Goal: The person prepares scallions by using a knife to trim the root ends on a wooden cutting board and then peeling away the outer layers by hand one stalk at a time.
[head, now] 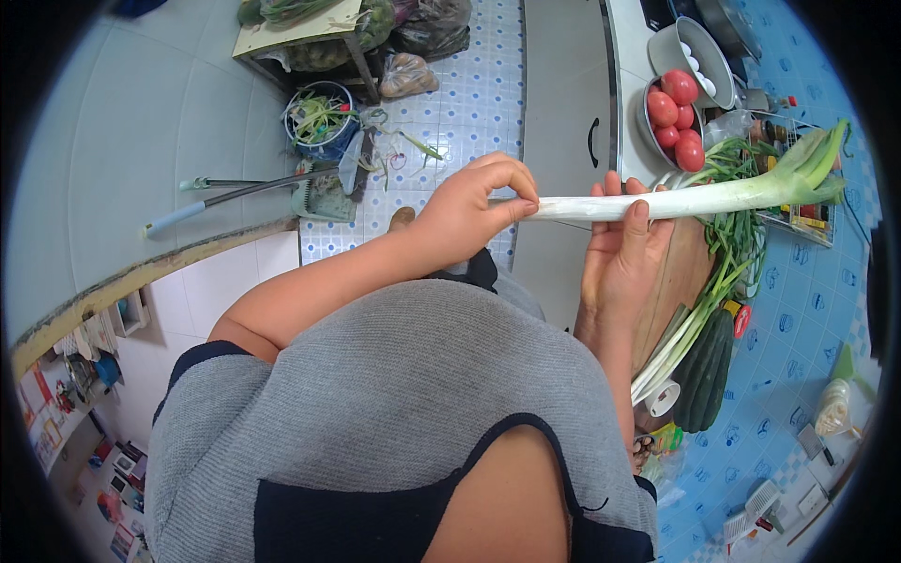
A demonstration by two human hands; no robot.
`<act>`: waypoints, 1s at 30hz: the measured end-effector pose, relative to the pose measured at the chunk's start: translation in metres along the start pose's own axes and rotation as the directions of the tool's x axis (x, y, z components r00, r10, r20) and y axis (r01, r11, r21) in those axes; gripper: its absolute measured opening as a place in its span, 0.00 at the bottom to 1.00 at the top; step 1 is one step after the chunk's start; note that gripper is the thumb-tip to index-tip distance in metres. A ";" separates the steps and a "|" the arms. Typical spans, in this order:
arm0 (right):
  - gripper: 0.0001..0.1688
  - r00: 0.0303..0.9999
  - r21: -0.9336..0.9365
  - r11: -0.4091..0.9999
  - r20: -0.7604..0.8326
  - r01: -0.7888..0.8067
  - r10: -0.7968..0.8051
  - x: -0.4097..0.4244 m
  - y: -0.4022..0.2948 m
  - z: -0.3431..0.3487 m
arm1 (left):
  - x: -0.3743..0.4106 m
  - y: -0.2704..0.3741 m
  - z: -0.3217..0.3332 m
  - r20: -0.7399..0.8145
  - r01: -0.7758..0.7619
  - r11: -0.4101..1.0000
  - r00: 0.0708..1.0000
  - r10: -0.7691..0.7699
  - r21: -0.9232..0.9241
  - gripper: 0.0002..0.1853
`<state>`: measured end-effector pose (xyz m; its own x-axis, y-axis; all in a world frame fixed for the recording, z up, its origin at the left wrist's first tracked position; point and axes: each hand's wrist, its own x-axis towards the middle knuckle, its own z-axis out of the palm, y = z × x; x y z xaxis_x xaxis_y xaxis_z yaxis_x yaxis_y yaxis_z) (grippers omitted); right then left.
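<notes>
A leek [704, 199] with a long white shaft and a green top lies level in front of me, its leafy end to the right. My left hand [489, 190] pinches the root end between thumb and fingers. Palm up, my right hand [626, 236] holds the shaft near its middle, the thumb across the near side. Below the leek on the right is a wooden cutting board [679, 274], partly covered by my right hand and forearm. Thin green onions [704, 302] lie along the far side of the board.
On the counter stand a bowl of tomatoes [676, 116] and a pot with white eggs [679, 42]. A dark green squash [707, 373] lies by the wall. On the floor are a bin of trimmings [320, 119], a dustpan [327, 197] and loose scraps [394, 141].
</notes>
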<state>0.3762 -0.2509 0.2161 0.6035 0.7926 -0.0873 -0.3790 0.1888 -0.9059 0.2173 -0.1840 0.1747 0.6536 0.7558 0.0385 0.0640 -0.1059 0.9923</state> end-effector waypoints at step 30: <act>0.24 0.988 0.068 0.990 -0.093 0.127 -0.121 0.012 -0.018 -0.032 | -0.010 -0.023 -0.040 -0.077 0.220 0.889 0.959 -0.272 -0.403 0.05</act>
<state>0.4125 -0.2638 0.2176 0.7072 0.7069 -0.0152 -0.3460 0.3272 -0.8793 0.1788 -0.1631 0.1565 0.5517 0.8034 -0.2240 -0.1032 0.3323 0.9375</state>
